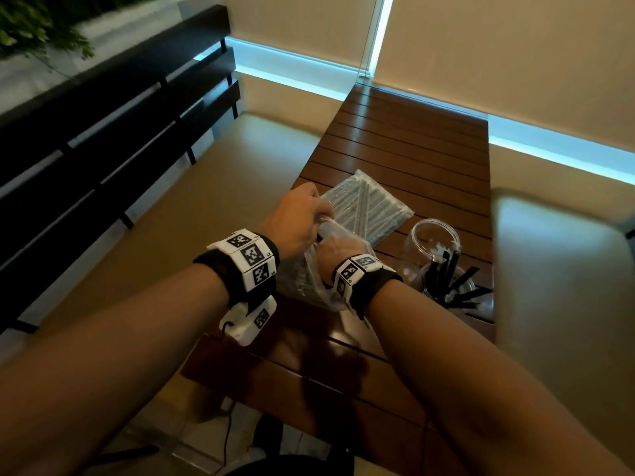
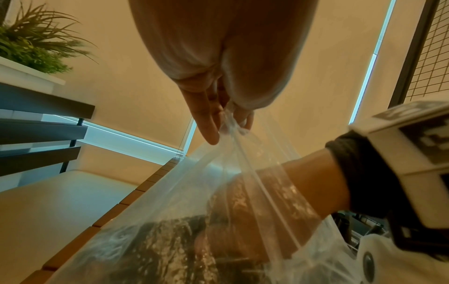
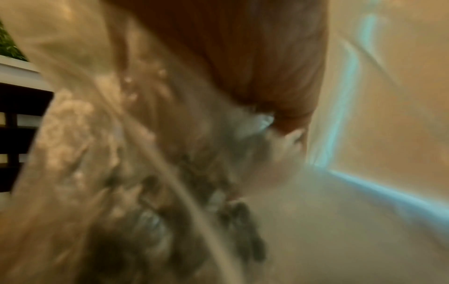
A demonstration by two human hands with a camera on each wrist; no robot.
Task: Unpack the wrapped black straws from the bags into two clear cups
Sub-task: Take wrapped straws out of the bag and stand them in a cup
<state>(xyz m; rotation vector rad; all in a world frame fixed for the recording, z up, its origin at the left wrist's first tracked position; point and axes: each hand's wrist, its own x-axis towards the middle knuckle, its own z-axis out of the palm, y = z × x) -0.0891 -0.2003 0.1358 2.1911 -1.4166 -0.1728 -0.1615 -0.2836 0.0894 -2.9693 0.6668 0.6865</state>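
The left hand (image 1: 298, 218) pinches the mouth of a clear plastic bag (image 1: 305, 280) and lifts it off the slatted counter (image 1: 405, 146), evidently to keep the opening wide. The right hand (image 1: 331, 250) is plunged inside that bag; its grip is hidden by plastic, so whether it holds wrapped straws (image 2: 170, 249) cannot be told. A second, sealed bag (image 1: 367, 206) lies beyond the held bag. To the right of the held bag stand an empty clear cup (image 1: 434, 242) and a straw-filled cup (image 1: 450, 280), close enough for short transfers.
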